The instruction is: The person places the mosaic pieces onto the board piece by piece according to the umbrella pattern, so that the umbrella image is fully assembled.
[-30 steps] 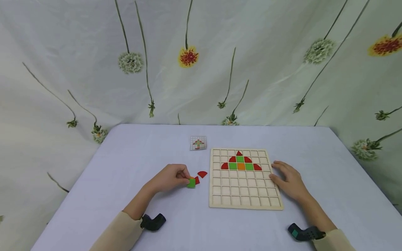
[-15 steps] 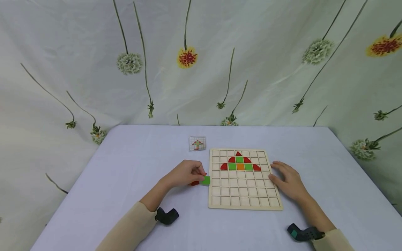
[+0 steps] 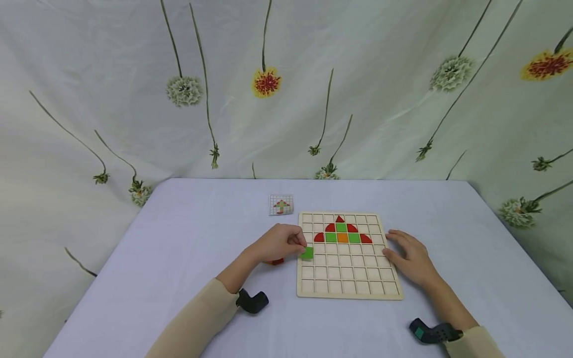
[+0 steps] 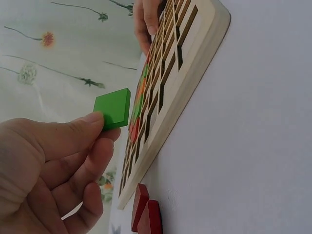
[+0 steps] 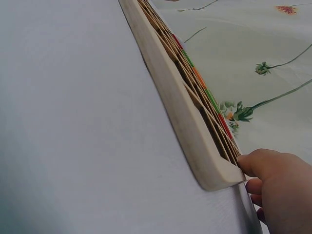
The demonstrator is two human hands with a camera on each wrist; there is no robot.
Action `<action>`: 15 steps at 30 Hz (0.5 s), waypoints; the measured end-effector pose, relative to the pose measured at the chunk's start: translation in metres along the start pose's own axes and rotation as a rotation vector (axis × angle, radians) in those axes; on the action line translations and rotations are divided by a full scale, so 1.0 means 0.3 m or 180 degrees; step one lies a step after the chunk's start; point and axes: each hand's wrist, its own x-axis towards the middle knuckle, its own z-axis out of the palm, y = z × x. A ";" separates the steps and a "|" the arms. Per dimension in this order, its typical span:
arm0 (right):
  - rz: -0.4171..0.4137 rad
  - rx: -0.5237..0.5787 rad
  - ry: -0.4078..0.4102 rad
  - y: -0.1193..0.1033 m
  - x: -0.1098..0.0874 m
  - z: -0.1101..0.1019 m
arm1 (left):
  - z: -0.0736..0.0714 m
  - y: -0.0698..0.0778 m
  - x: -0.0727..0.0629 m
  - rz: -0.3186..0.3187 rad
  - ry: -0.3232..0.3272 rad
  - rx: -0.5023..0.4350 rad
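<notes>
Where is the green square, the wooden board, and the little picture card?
green square [image 3: 307,253], head view, middle of its top face
wooden board [image 3: 349,295], head view, its near rim
little picture card [image 3: 281,205], head view, its middle

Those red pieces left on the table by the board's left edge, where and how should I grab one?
Probably by its thin side faces, pinching from above with thumb and forefinger. The red pieces lie flat on the table just off the wooden board, beneath the left hand, which already pinches the green square, so free it first.
</notes>
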 end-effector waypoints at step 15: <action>-0.0008 0.0001 0.0011 0.000 0.000 0.002 | 0.057 0.027 0.070 0.0084 0.0057 -0.0232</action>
